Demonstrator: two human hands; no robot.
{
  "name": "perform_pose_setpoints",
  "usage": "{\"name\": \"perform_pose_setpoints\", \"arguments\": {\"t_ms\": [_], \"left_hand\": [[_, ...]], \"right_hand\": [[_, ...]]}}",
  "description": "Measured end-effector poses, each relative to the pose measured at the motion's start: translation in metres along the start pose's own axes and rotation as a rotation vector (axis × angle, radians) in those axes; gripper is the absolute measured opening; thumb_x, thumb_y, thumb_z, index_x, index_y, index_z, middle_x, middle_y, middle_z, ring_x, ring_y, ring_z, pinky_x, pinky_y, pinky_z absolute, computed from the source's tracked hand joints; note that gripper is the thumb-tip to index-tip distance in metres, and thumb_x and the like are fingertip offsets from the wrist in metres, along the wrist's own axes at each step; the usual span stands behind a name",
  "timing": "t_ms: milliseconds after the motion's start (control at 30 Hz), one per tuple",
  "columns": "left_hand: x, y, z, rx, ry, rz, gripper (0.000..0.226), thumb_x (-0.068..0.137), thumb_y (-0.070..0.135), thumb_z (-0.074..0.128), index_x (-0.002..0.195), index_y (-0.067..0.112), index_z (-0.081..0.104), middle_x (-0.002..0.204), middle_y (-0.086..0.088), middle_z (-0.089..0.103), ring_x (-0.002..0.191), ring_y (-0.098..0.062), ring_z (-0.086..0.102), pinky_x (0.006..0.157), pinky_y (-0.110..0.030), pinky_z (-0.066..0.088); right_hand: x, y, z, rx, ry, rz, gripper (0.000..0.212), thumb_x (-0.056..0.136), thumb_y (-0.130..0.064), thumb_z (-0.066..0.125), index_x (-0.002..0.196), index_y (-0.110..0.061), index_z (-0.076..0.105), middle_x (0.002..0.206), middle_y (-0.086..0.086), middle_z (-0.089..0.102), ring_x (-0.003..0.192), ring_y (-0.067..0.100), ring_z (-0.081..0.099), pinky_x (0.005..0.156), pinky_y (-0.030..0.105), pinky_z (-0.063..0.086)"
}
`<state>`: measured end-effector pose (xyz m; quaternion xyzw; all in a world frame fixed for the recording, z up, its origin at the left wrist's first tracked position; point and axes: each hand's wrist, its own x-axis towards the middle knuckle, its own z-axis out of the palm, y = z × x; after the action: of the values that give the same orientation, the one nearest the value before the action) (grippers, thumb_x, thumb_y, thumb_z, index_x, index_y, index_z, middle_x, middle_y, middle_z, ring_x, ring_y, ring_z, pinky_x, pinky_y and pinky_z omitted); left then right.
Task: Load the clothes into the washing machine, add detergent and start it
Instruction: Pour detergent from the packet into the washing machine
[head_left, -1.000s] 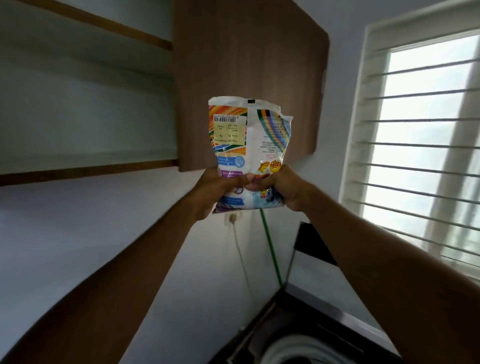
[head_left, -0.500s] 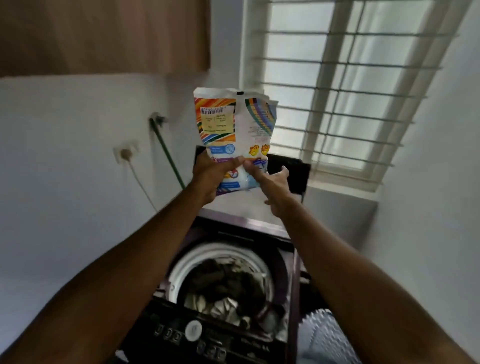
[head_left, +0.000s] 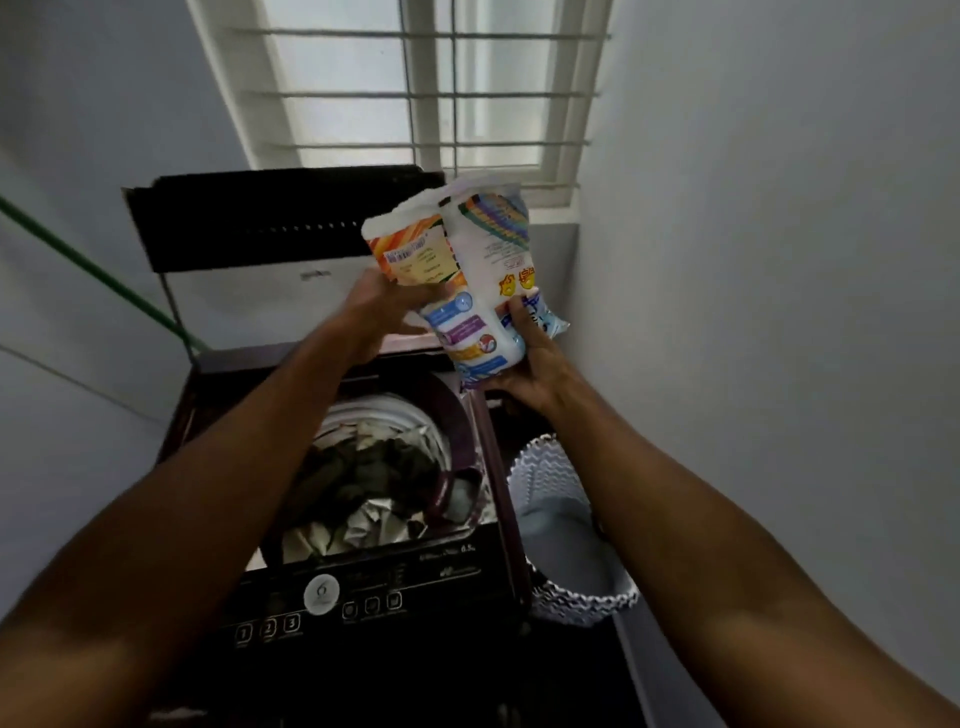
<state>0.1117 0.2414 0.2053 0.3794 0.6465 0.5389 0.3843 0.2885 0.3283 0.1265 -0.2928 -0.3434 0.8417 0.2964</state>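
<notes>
a: what's the grip like on each side?

b: the right hand (head_left: 524, 364) cups the lower end of the detergent packet (head_left: 467, 280), fingers curled up round its side. the left hand (head_left: 379, 306) holds the packet's upper left part, though its fingers are blurred and mostly hidden behind the packet.

a: and what changed from half a second ago?

b: the packet was upright and pinched near its bottom by both hands; now it leans to the right and the right hand has gone underneath it. the view has also dipped, so more of the washing machine (head_left: 332, 603) shows.

a: how does the packet look?

b: white plastic, crumpled, with orange and rainbow stripes, a yellow label and blue panels; its top edge is open and ragged.

a: where is it?

b: in the air above the back right of the drum, which holds dark and pale clothes (head_left: 363, 488). the lid (head_left: 249, 228) stands raised behind. a white basket (head_left: 566, 525) sits just beside the machine on the right, the window (head_left: 415, 88) farthest off.
</notes>
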Motion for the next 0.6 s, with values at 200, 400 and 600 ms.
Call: {"name": "perform_pose_setpoints", "arguments": {"t_ms": [200, 400, 600], "left_hand": [[-0.001, -0.003, -0.025, 0.228, -0.199, 0.065, 0.026, 0.077, 0.015, 0.081, 0.099, 0.006, 0.071, 0.093, -0.013, 0.075, 0.085, -0.026, 0.073, 0.074, -0.036, 0.062], [0.004, -0.005, -0.034, 0.406, -0.472, 0.029, 0.038, 0.083, 0.026, 0.075, 0.12, 0.024, 0.066, 0.102, 0.0, 0.075, 0.095, -0.019, 0.072, 0.081, -0.037, 0.058], [-0.01, -0.037, 0.005, 0.595, -0.569, 0.112, 0.013, 0.09, 0.024, 0.07, 0.1, 0.016, 0.069, 0.09, -0.002, 0.075, 0.075, -0.008, 0.073, 0.058, -0.017, 0.054]], "right_hand": [[-0.029, 0.039, -0.039, -0.019, 0.159, -0.006, 0.089, 0.059, -0.049, 0.09, 0.135, -0.015, 0.057, 0.137, 0.021, 0.057, 0.122, 0.045, 0.056, 0.088, 0.073, 0.046], [-0.067, 0.065, -0.057, -0.006, 0.307, -0.027, 0.075, 0.054, -0.034, 0.096, 0.119, -0.013, 0.065, 0.127, 0.021, 0.064, 0.11, 0.042, 0.064, 0.084, 0.068, 0.05], [-0.101, 0.083, -0.076, -0.097, 0.413, -0.021, 0.059, 0.05, -0.033, 0.094, 0.102, -0.016, 0.071, 0.112, 0.015, 0.071, 0.098, 0.036, 0.069, 0.08, 0.063, 0.054]]}}
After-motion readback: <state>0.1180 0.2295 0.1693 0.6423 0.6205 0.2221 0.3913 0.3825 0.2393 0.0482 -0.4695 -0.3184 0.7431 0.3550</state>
